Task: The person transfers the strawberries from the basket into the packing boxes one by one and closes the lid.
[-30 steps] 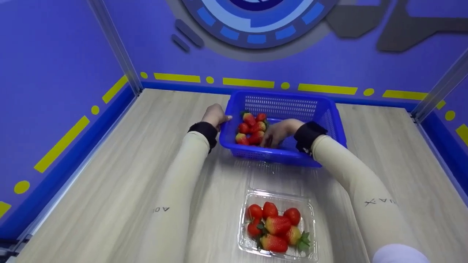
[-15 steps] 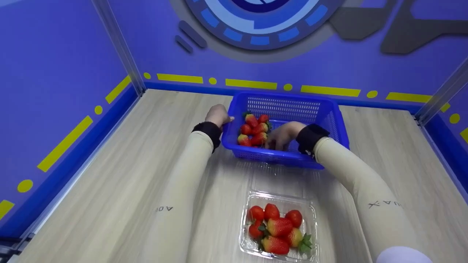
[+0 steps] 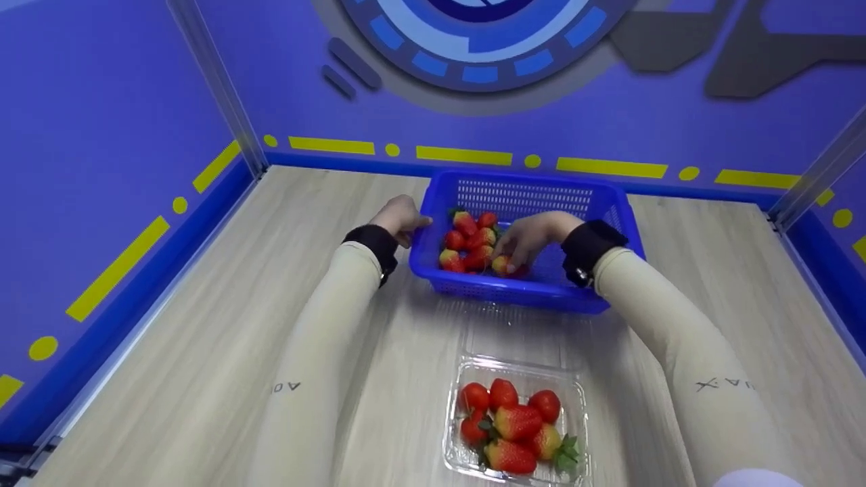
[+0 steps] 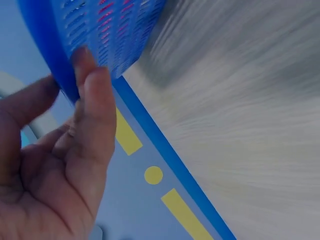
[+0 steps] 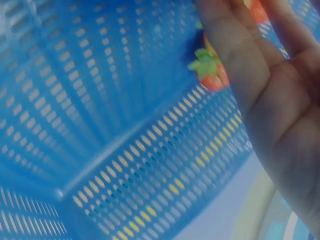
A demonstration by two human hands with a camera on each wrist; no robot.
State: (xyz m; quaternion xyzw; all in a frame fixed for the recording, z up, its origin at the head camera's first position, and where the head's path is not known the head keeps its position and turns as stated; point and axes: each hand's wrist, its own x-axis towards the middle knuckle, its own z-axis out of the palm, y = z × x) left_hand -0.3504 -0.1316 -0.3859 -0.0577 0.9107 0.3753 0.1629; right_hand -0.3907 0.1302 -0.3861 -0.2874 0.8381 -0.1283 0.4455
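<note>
With thumb and fingers on either side of its left rim, my left hand (image 3: pixel 399 215) pinches a blue plastic basket (image 3: pixel 514 289); the left wrist view shows the same grip on the rim (image 4: pixel 45 50). Inside the basket, my right hand (image 3: pixel 541 233) holds a red and yellow strawberry (image 3: pixel 501 264) between thumb and fingers. Several other strawberries (image 3: pixel 465 225) lie left of that hand, on the basket floor. In the right wrist view, the hand (image 5: pixel 272 90) hides most of the fruit; a strawberry with green leaves (image 5: pixel 215 77) shows past its edge.
Nearer on the wooden table (image 3: pixel 237 304) lies an open clear plastic box (image 3: pixel 449 433) with several strawberries (image 3: pixel 517 423) in it. Its clear lid extends toward the basket. Blue panels (image 3: pixel 203 95) with yellow marks enclose the table at the back and sides.
My right hand has risen slightly and shifted right within the basket, and a strawberry now shows between its fingers. The left hand stays at the basket's rim.
</note>
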